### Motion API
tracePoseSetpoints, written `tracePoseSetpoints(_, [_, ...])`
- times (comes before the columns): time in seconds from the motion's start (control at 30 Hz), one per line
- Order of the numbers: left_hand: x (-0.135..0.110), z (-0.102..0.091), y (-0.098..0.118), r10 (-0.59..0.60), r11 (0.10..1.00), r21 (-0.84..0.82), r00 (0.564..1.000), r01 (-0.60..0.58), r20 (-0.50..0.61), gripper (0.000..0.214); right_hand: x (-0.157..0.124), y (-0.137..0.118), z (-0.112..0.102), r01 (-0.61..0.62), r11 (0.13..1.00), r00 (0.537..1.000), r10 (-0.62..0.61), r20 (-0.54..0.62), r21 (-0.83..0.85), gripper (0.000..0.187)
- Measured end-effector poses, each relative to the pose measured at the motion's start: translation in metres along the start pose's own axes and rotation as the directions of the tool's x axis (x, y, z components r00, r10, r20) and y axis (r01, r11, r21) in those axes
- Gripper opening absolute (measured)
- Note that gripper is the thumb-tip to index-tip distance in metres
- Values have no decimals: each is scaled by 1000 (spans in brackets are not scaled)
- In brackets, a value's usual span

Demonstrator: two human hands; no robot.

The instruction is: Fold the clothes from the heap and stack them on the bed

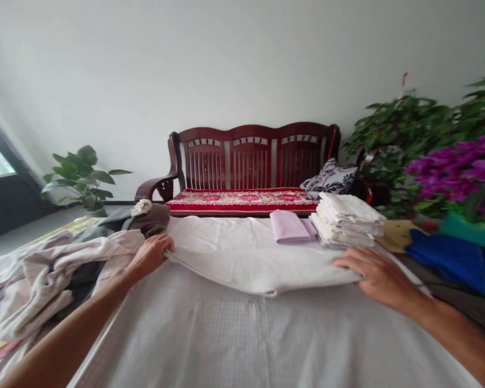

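A folded white cloth (pixel 242 268) is stretched between my two hands, its near edge sagging in the middle above the table. My left hand (pixel 152 254) pinches its left end, close to a heap of crumpled pale clothes (pixel 44 275). At the other end, my right hand (pixel 374 272) grips the right corner. Beneath lies a whitish table cover (pixel 226 339). Beyond the cloth, a folded lilac cloth (pixel 290 227) rests beside a stack of folded white cloths (pixel 345 218).
A dark red wooden sofa (pixel 250 161) with a red patterned seat cover (pixel 242 200) and a cushion (pixel 330 178) stands behind the table. Blue fabric (pixel 448 258) and purple flowers (pixel 461 167) are at right. A potted plant (pixel 84 178) stands at left.
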State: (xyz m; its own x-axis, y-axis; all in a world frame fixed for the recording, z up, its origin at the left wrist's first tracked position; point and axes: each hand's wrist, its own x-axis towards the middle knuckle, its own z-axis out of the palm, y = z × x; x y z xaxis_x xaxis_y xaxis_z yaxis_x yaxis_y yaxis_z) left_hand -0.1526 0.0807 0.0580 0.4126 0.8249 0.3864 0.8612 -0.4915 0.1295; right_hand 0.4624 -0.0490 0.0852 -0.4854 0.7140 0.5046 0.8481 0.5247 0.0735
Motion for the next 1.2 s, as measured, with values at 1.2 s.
tracePoseSetpoints(1.2, [-25,23,59,-292,954,95,952,284,88,31,33,-168,55,-36,956,974,-32,224,291,32])
